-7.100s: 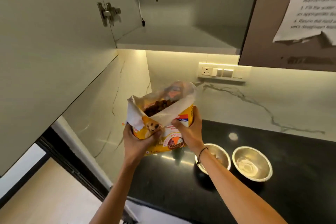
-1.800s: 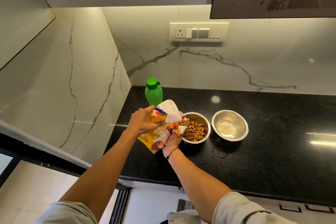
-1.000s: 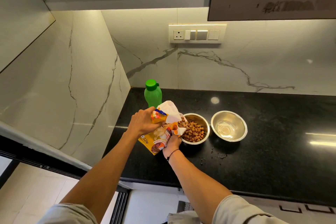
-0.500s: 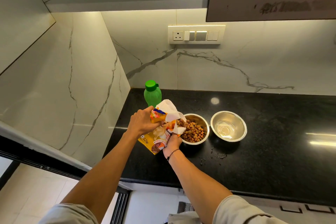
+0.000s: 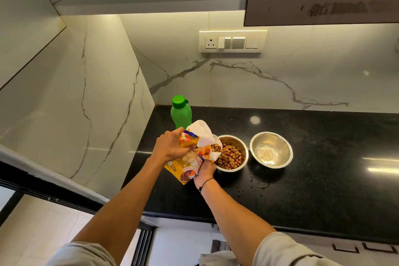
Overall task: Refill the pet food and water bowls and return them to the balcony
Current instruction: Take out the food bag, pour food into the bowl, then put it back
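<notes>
1. We are looking at a kitchen corner: black countertop (image 5: 313, 190), white marble-look backsplash (image 5: 280, 84) with a switch panel (image 5: 232, 41), cabinets overhead.
2. We are seeing the left hand (image 5: 170, 147) gripping the upper part of the yellow pet food bag (image 5: 189, 164), fingers curled round it.
3. The right hand (image 5: 206, 170) is holding the bag's lower side from below, fingers wrapped on it; a black band is sitting on that wrist.
4. The bag is being held tilted, its white-lined mouth pointing right, over the near-left rim of the food bowl (image 5: 243, 164).
5. We are seeing brown kibble (image 5: 231, 155) lying in the food bowl and at the bag's mouth.
6. The food bowl is sitting on the countertop, just beside the water bowl (image 5: 271, 150), which is to its right; the two are not touching.
7. The water bowl is looking shiny inside; we cannot tell whether water is in it.
8. A green bottle (image 5: 181, 112) with its cap on is standing upright behind the bag, near the corner.
9. Small dark crumbs (image 5: 254, 185) are lying on the countertop in front of the bowls.
</notes>
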